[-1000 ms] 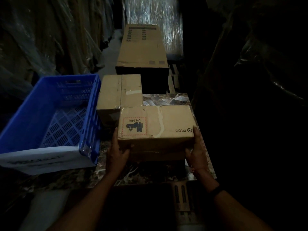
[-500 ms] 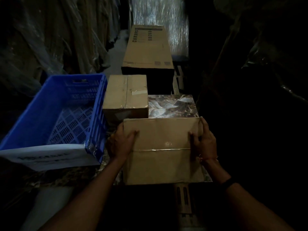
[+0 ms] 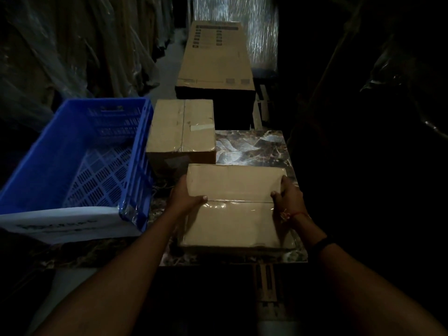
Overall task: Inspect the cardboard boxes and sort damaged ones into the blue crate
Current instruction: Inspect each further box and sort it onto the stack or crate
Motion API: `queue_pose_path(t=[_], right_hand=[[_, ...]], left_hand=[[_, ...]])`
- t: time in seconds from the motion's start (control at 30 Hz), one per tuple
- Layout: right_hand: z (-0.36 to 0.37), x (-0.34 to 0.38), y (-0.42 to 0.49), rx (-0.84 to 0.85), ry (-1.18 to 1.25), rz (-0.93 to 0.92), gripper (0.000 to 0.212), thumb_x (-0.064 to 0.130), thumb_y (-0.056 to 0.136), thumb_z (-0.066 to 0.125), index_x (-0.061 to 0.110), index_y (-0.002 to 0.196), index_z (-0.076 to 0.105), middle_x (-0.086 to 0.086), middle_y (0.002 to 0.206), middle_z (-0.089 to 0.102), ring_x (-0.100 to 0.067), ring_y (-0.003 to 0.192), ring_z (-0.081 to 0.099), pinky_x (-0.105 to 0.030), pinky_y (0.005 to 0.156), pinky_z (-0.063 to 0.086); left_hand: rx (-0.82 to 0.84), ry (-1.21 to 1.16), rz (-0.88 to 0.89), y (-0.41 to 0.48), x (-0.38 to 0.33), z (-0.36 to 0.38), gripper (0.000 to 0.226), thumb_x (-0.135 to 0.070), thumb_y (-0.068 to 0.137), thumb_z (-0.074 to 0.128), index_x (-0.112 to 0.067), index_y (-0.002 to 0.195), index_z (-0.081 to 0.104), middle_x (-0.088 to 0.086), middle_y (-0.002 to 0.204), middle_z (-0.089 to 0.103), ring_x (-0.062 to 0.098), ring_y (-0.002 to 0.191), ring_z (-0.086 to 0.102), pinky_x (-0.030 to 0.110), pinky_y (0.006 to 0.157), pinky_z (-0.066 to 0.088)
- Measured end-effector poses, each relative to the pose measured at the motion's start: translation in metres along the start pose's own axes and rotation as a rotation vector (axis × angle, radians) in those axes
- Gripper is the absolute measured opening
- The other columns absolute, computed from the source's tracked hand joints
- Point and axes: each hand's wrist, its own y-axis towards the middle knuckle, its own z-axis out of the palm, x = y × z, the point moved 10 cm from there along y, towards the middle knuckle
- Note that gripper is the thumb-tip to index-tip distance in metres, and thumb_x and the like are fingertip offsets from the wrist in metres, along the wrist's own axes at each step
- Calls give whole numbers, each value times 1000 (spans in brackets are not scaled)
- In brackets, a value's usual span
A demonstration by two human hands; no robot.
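A flat brown cardboard box (image 3: 235,209) with a clear tape seam across its top lies on the marble-patterned table (image 3: 252,146) in front of me. My left hand (image 3: 185,196) grips its left side, thumb on the top face. My right hand (image 3: 287,197) grips its right side. A second taped cardboard box (image 3: 181,129) stands just behind it to the left. The blue crate (image 3: 72,163) sits at the left with nothing visible inside, a white label on its near wall.
A long large carton (image 3: 214,57) stands behind the table. Plastic-wrapped goods line the left side and the far end. The right side is dark and hard to read. A narrow floor strip runs past the crate.
The box in my hands has been turned over: the printed face with the red label no longer shows, a plain taped face is up. It now lies flatter and closer to me.
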Motion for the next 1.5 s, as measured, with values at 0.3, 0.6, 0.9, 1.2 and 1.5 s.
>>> queue_pose_path(t=[0.3, 0.6, 0.9, 1.2, 1.5], right_hand=[[0, 15, 9, 120, -158, -31, 50, 25, 77, 76, 7, 119, 55, -22, 117, 62, -36, 110, 59, -36, 88, 46], [91, 96, -20, 608, -593, -314, 91, 6, 85, 63, 24, 155, 6, -19, 159, -13, -41, 146, -7, -56, 115, 21], [95, 91, -21, 569, -621, -318, 95, 10, 85, 66, 23, 154, 3, -17, 160, -11, -39, 147, -5, -53, 117, 21], [61, 40, -19, 603, -615, -302, 97, 1, 83, 66, 19, 154, 3, -21, 159, -11, -37, 147, -6, -47, 118, 17], [49, 39, -31, 571, -662, -323, 79, 20, 93, 60, 19, 154, 10, -16, 161, -4, -32, 149, 1, -44, 119, 16]], left_hand=[[50, 242, 20, 3, -12, 7, 112, -26, 69, 87, -14, 155, 15, 14, 160, 19, 35, 146, 19, 41, 112, 27], [508, 1058, 245, -28, -54, 91, 154, -50, 45, 93, -29, 154, -15, 8, 160, -24, 40, 146, -19, 68, 114, 6], [448, 1139, 160, -24, -53, 91, 151, -54, 46, 92, -34, 154, -12, 5, 162, -20, 38, 148, -14, 68, 111, 14], [415, 1119, 155, -28, -18, 35, 145, -64, 54, 84, -26, 154, -13, 8, 162, -17, 36, 149, -11, 58, 118, 4], [379, 1123, 145, -38, -21, 44, 131, -54, 65, 83, -25, 156, -7, 15, 162, -14, 39, 149, -9, 56, 118, 0]])
